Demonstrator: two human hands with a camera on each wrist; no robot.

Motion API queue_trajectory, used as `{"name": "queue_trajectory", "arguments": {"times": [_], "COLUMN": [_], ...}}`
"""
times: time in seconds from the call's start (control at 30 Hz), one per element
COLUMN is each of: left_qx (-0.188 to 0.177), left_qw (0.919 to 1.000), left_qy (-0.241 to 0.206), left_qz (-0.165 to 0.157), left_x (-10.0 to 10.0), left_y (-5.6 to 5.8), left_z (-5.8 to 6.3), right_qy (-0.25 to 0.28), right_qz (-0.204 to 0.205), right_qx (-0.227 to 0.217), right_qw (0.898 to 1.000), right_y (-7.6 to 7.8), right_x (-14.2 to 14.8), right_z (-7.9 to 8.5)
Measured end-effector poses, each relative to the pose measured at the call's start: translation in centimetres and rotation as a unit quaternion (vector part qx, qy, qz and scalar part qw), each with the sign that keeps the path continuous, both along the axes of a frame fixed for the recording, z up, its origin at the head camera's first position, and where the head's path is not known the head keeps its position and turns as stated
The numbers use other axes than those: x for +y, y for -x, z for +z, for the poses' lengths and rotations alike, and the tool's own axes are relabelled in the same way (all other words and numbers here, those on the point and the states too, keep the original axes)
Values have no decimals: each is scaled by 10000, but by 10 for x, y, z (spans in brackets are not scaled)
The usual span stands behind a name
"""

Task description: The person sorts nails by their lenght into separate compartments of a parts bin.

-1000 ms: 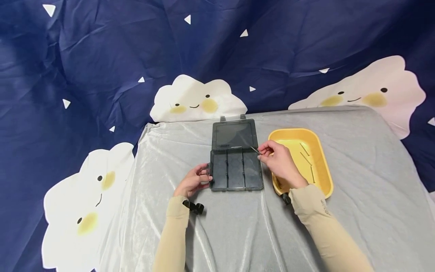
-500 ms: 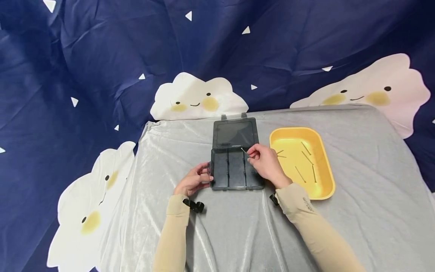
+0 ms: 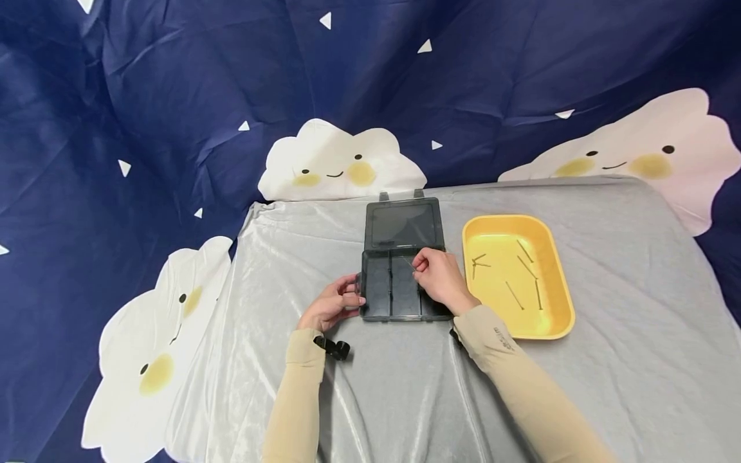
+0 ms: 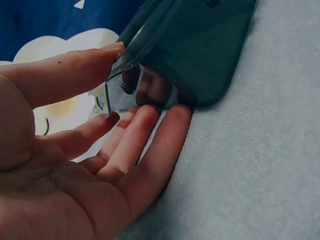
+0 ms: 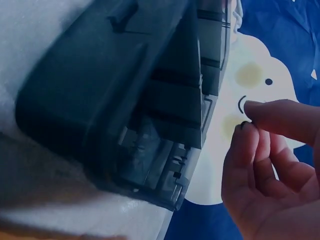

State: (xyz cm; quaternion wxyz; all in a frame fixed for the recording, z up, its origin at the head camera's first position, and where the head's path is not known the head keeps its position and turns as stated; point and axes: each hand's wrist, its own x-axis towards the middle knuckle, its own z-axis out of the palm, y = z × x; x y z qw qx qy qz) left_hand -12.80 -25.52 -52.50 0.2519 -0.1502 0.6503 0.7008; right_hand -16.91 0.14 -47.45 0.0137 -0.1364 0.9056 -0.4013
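A dark translucent compartment box [image 3: 376,286] lies in the head view with its lid [image 3: 403,223] folded back. My left hand [image 3: 329,307] grips the box's left side; in the left wrist view the thumb lies on the upper edge and several fingers touch the side lower down. Over the box's middle and right compartments, my right hand [image 3: 441,278] pinches a thin nail [image 3: 408,261] between thumb and forefinger. Only a small dark end of this nail [image 5: 245,123] shows in the right wrist view. The fingers partly cover the right compartment.
Right of the box stands a yellow tray [image 3: 564,302] with several loose nails [image 3: 514,296] in it. Grey cloth [image 3: 382,386] covers the table. A blue curtain [image 3: 370,64] with white clouds hangs behind the table's far edge.
My right hand has moved left with the nail, from the tray's near side to over the box's middle. The left hand keeps its grip on the box.
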Motion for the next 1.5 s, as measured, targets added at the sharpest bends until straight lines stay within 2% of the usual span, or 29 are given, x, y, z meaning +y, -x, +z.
{"name": "queue_trajectory", "arguments": {"times": [0.43,0.83,1.27,1.5], "left_qx": [1,56,19,50], "left_qw": [10000,10000,10000,10000], "left_qy": [-36,-32,-37,-6], "left_qz": [60,-2,15,-3], "left_x": [2,1,2,2], "left_y": [0,-1,-1,-1], "left_z": [2,0,1,1], "right_qy": [-271,-520,-358,-376], "right_qz": [118,129,-112,-212], "right_qx": [-82,68,-65,-41], "right_qw": [9995,9985,9993,9991], "right_y": [6,7,6,2], "right_x": [-9,-14,-2,10], "right_z": [-8,-10,4,22]}}
